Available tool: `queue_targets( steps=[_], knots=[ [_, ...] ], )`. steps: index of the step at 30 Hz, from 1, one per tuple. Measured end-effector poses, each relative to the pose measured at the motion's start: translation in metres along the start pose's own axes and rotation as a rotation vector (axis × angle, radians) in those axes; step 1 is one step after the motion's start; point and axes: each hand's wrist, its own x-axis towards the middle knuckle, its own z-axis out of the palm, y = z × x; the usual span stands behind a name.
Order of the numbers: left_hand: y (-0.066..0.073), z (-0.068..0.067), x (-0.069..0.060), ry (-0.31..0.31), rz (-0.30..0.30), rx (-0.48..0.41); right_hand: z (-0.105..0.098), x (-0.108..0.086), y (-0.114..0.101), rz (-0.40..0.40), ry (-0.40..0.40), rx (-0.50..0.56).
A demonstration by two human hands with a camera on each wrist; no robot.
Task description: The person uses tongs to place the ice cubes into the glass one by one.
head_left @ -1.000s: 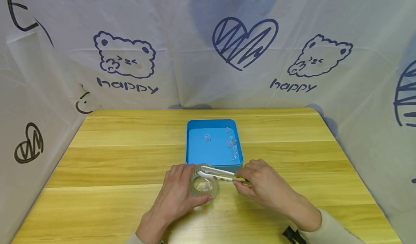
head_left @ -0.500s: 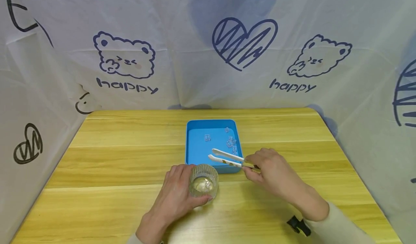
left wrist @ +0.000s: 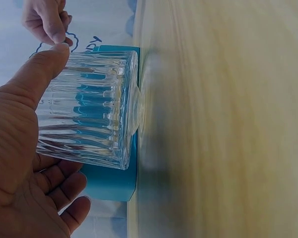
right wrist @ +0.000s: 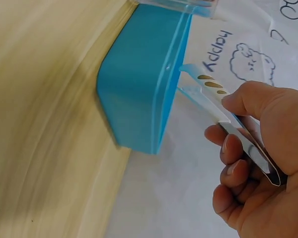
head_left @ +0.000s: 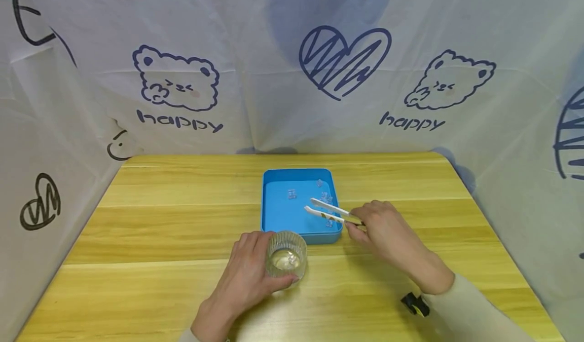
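Ribbed clear glass stands on the table just in front of the blue tray, with a small clear piece visible inside. My left hand grips it from the left, thumb along the near side; the left wrist view shows its ribbed wall beside my thumb. Pinched in my right hand are white-tipped tongs, their tips apart above the tray's right half with nothing seen between them. Several clear cubes lie in the tray, one group left of the tips, others along the right side, partly hidden by the tongs.
The wooden table extends around the tray. A white cloth with blue drawings hangs behind and at both sides. A black object is at my right sleeve.
From over the glass, my right hand has moved the tongs right and away from me, over the tray; the tips are spread wider. My left hand and the glass have stayed put.
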Motion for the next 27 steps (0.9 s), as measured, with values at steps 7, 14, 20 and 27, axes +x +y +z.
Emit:
queue_targets(
  steps=[7,14,20,27],
  knots=[
    [0.0,0.0,0.0,-0.008,-0.007,-0.007,0.017,0.017,0.01,0.05,-0.035,-0.001],
    [0.0,0.0,0.001,-0.007,-0.006,-0.008,0.031,0.034,0.016,0.054,-0.036,-0.019],
    [0.001,-0.002,0.001,-0.026,-0.02,-0.017,0.036,0.045,0.018,0.047,-0.033,-0.014],
    [0.001,-0.002,0.0,-0.016,-0.003,-0.003,0.039,0.055,0.018,0.046,-0.072,-0.006]
  ],
)
